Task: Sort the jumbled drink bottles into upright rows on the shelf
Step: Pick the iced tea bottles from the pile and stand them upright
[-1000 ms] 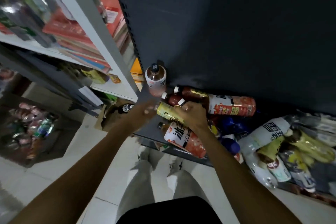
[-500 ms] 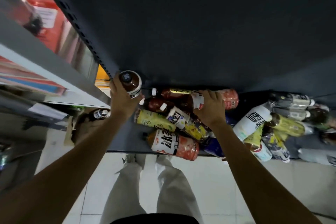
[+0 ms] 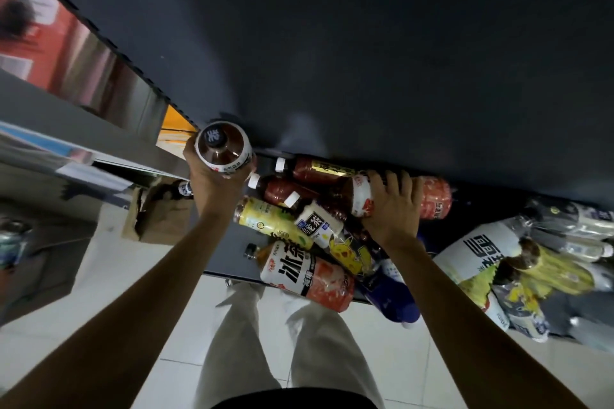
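The left hand (image 3: 212, 186) wraps the brown bottle (image 3: 223, 148), standing at the shelf's (image 3: 229, 246) back left corner, while the right hand (image 3: 392, 206) grips the red bottle (image 3: 432, 197) lying along the back edge, so lift it slowly and stand it straight beside the brown one.

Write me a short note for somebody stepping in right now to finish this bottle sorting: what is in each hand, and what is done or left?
Left hand: grips the upright dark tea bottle at the shelf's left end.
Right hand: fingers curled over a lying red-label bottle in the pile.
Done: only that one bottle stands.
Left: the rest lie jumbled on the shelf, including the yellow bottle and the iced-tea bottle; stand them all in rows.
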